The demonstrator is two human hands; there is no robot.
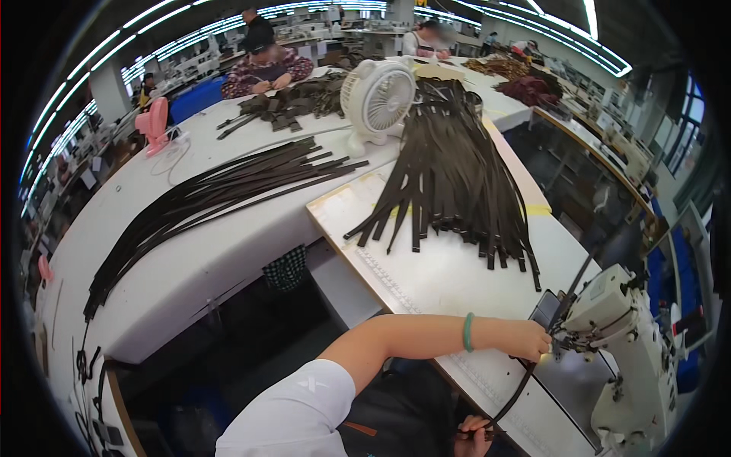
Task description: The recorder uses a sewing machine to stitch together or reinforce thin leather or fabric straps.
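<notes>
A dark strap (515, 396) runs from the sewing machine's needle area down toward the front edge of the table. My left hand (525, 340), with a green bangle on its wrist, is closed on this strap right beside the needle. Lower down, my right hand (474, 436) pinches the strap near its other end, close to my lap. The white sewing machine (632, 343) stands to the right of my left hand, its lamp lit at the needle. My left fingertips are partly hidden by the machine head.
A thick bundle of dark straps (457, 167) hangs over the table ahead, and another bundle (205, 190) lies along the left table. A white fan (381, 99) stands between them; a pink fan (154, 126) is farther left. Co-workers sit at the far side.
</notes>
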